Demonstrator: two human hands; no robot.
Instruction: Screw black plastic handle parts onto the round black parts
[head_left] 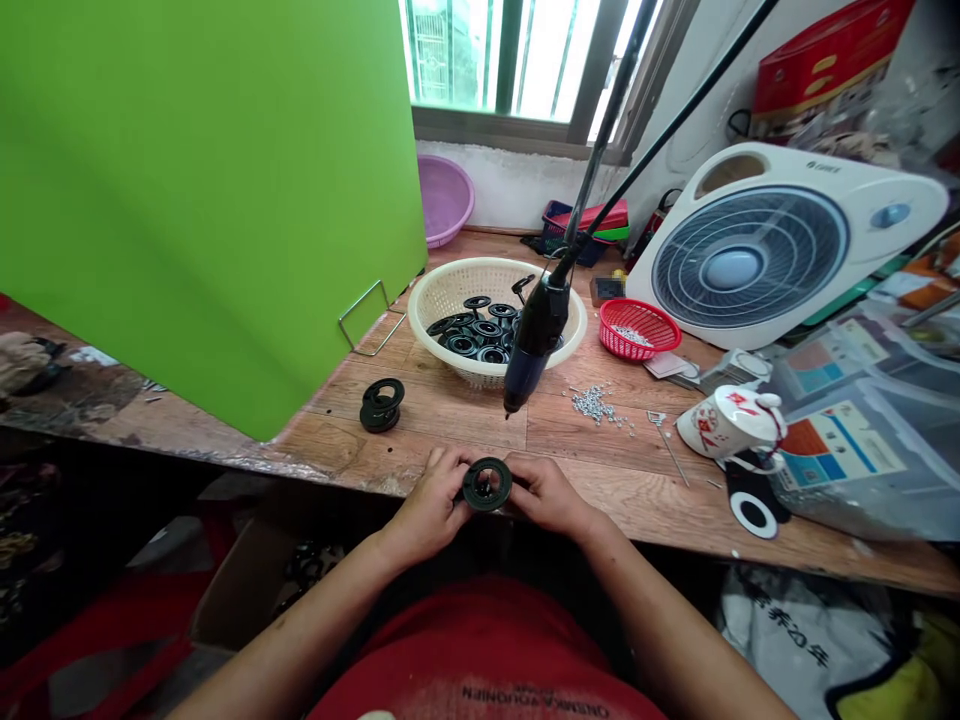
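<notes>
Near the front edge of the table, my left hand [435, 503] and my right hand [553, 492] grip a black round plastic part [487, 503] between them. Its ring-shaped face, with an opening in the middle, is turned up toward me; the fingertips behind it are partly hidden. Above and beyond the part hangs a black power screwdriver [534, 335], tip down, touched by neither hand. To the left, a similar pair of stacked black plastic parts [381, 408] sits on the table. A cream basket [429, 290] behind holds several more such parts.
Small silver screws [594, 403] lie loose right of the screwdriver. Beyond them is a red basket [637, 345] with more small pieces. A lidded mug [727, 420], a box fan [750, 245] and clear plastic bins [847, 450] crowd the right. A green panel [225, 200] rises at left.
</notes>
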